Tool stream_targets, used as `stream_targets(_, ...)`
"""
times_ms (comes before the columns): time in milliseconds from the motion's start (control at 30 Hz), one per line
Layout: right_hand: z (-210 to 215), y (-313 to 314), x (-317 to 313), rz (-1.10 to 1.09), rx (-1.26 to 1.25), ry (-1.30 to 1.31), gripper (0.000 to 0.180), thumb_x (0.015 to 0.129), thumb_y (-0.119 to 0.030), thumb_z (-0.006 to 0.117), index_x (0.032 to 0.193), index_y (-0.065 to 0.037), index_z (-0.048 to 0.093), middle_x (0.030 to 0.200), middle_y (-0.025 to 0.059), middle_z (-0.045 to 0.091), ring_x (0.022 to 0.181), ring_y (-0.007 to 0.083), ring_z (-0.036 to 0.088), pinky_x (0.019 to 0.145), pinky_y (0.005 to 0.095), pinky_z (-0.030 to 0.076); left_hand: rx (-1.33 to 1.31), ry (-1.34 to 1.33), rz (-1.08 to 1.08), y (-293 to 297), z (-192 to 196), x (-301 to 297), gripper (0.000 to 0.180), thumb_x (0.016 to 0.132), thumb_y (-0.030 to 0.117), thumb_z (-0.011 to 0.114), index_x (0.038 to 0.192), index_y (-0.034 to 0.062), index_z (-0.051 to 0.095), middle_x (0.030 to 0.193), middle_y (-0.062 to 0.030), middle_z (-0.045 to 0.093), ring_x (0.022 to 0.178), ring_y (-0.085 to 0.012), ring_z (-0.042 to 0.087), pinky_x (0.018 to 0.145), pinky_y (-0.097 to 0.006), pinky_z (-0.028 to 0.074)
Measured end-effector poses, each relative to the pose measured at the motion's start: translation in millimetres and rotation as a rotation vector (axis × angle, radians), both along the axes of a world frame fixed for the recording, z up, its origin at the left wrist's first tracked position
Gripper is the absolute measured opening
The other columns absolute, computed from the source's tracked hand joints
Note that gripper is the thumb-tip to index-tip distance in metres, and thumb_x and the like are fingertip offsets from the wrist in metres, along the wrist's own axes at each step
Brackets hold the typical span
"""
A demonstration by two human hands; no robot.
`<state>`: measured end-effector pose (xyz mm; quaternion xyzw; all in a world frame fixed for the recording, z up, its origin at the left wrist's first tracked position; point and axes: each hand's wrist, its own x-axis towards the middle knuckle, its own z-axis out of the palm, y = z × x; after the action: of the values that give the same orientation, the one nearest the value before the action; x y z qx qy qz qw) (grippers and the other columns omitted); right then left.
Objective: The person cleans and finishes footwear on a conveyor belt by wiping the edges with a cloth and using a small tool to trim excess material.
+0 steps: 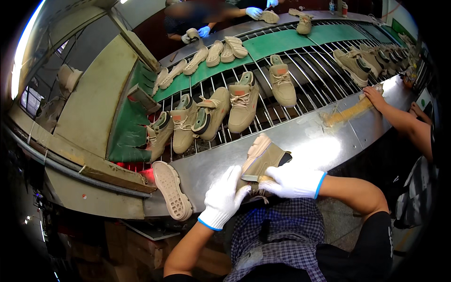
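In front of me is a tan lace-up shoe [268, 159], tipped on its side, with its pale sole to the upper left and its dark collar to the right. My left hand [221, 195], in a white knit glove, grips its lower left end, which the fingers partly cover. My right hand [296, 181], gloved likewise, is closed on a small tool [251, 178] with a flat pale strip and a tan part; its exact kind is unclear. The tool lies against the shoe's side. Loose laces [258, 199] hang below. A loose beige sole [172, 190] rests to the left of my left hand.
Beyond the steel ledge [300, 145], a rack of metal rods [305, 89] carries several tan shoes [243, 102]. Several soles [196, 61] lie on a green belt [272, 44]. A co-worker's bare hand [374, 96] rests at right; another person wears blue gloves [253, 12] at the far side.
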<state>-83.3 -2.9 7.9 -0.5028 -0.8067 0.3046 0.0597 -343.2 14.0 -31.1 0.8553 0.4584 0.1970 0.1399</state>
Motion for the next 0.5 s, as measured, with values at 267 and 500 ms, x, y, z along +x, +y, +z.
stream_targets(267, -32, 6, 56, -0.307, -0.128, 0.204, 0.053, 0.106, -0.053, 0.055, 0.106, -0.001, 0.065, 0.079, 0.0136, 0.074, 0.072, 0.0298, 0.074, 0.069, 0.0412, 0.058, 0.249, 0.150, -0.158, 23, 14, 8, 0.060, 0.086, 0.034, 0.086, 0.137, 0.0095, 0.065, 0.148, -0.0284, 0.057, 0.124, -0.0444, 0.065, 0.103, -0.046, 0.055)
stream_targets(500, -38, 22, 38, -0.361, 0.273, -0.122, 0.052, 0.104, -0.052, 0.056, 0.098, -0.001, 0.066, 0.082, 0.0238, 0.073, 0.077, 0.0398, 0.075, 0.071, 0.0494, 0.059, -0.407, 0.264, 0.066, 91, 16, 91, 0.114, 0.077, 0.058, 0.084, 0.159, -0.0045, 0.035, 0.153, -0.0306, 0.053, 0.138, -0.0406, 0.058, 0.113, -0.043, 0.049)
